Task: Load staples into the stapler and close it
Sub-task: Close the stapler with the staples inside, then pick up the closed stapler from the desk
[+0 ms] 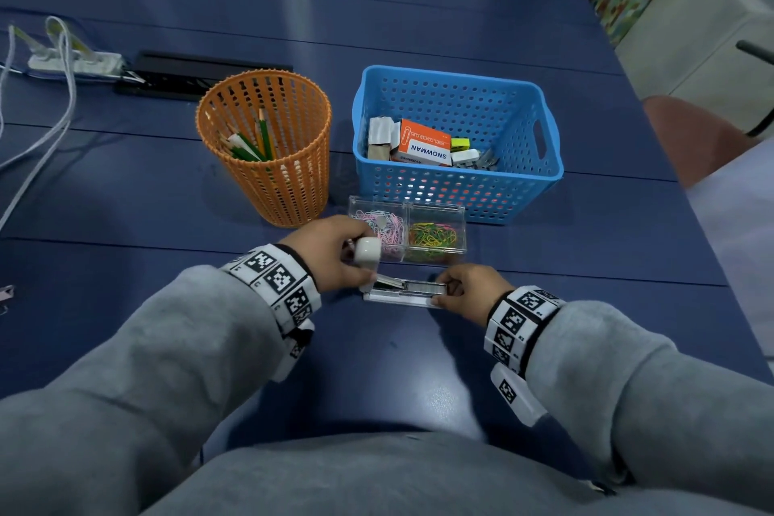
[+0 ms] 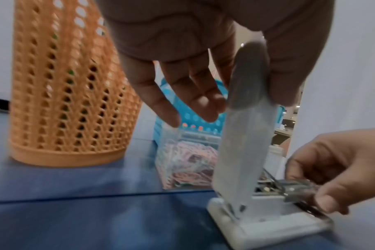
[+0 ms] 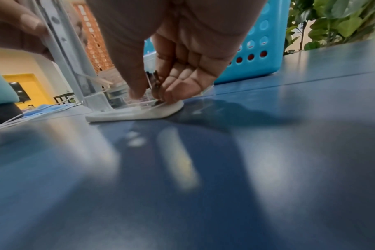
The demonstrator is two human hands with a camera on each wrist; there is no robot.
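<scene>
A white stapler (image 1: 402,297) lies on the blue table with its lid (image 1: 367,251) swung upright. My left hand (image 1: 335,253) pinches the top of that lid (image 2: 246,118) between thumb and fingers. A silver strip of staples (image 1: 423,286) sits in the open metal channel. My right hand (image 1: 465,291) pinches the front end of the channel and the staples (image 3: 153,84), thumb on the near side, fingers on the far side. The stapler base (image 3: 139,113) rests flat on the table.
Just behind the stapler stands a clear box of paper clips (image 1: 408,228). Further back are an orange mesh pencil cup (image 1: 268,142) and a blue basket (image 1: 456,138) with small boxes. A power strip and cables (image 1: 71,61) lie at the far left.
</scene>
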